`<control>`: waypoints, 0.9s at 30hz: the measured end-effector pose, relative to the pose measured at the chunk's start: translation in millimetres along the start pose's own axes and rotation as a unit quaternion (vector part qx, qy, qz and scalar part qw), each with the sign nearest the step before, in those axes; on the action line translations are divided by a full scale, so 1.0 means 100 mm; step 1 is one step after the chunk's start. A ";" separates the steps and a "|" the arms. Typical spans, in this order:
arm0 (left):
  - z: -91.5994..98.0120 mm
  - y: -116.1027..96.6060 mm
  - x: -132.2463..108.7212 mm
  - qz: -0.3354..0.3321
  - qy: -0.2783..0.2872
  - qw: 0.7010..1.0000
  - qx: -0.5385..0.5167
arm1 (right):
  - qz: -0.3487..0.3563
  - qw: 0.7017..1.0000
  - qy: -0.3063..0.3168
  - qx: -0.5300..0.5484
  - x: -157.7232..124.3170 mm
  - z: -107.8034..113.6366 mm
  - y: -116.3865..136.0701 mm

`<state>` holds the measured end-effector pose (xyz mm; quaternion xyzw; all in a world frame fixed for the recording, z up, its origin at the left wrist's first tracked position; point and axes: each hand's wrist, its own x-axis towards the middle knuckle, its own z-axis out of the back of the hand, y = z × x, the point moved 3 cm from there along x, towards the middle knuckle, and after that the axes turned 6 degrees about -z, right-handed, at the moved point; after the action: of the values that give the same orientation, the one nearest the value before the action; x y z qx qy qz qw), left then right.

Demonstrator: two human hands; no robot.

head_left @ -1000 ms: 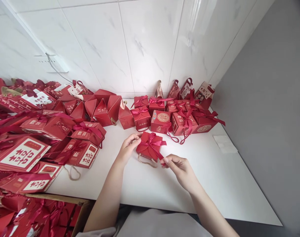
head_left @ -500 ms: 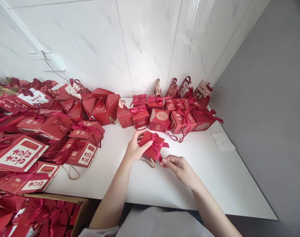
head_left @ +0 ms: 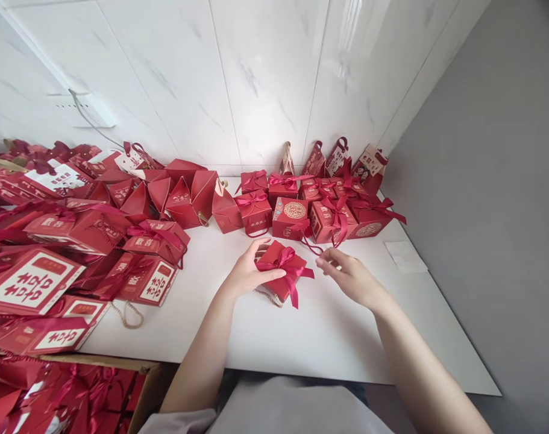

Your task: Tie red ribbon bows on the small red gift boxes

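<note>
The left hand (head_left: 249,270) is clamped on a red paper gift box (head_left: 281,288) — thumb on top beside the satin ribbon bow (head_left: 287,257), other fingers at its far left edge. A beige rope handle (head_left: 269,296) hangs nearer than that thumb. The right hand (head_left: 353,278), fingers curled, is just right of the bow, apart from it — whether its fingertips meet, I cannot tell. Ribbon-tied boxes (head_left: 290,218) stand beyond the fingers.

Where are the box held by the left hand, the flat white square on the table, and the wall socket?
Box (head_left: 279,285), head view: red surface, near its middle.
White square (head_left: 406,257), head view: middle of its flat face.
Wall socket (head_left: 90,111), head view: middle of its white panel.
</note>
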<state>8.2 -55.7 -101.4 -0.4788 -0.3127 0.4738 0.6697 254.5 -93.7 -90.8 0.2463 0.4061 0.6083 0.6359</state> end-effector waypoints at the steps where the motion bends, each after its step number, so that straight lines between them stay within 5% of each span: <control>1: 0.00 -0.03 -0.01 -0.011 0.006 1.000 0.010 | 0.009 1.000 -0.007 0.019 0.04 0.00 0.01; 5: -0.04 -0.21 -0.11 -0.076 -0.006 0.996 0.038 | 0.007 0.989 0.075 0.130 0.14 -0.17 -0.04; 8: -0.11 -0.31 -0.19 -0.121 -0.068 0.988 0.067 | 0.022 0.975 0.104 0.195 0.13 -0.24 -0.08; 13: -0.22 -0.28 -0.22 -0.128 -0.138 0.976 0.112 | 0.064 0.986 0.105 0.109 0.10 -0.12 0.00; 17: -0.25 -0.18 -0.18 -0.105 -0.118 0.985 0.077 | 0.077 0.990 0.056 0.101 0.17 -0.05 0.15; 27: -0.21 -0.04 -0.17 -0.073 -0.062 0.995 0.030 | 0.140 0.964 0.186 0.127 0.28 -0.20 0.27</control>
<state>22.0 -79.1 -104.3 -0.4038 -0.3734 0.4621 0.6957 221.2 -66.2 -86.1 0.2616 0.5525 0.6700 0.4212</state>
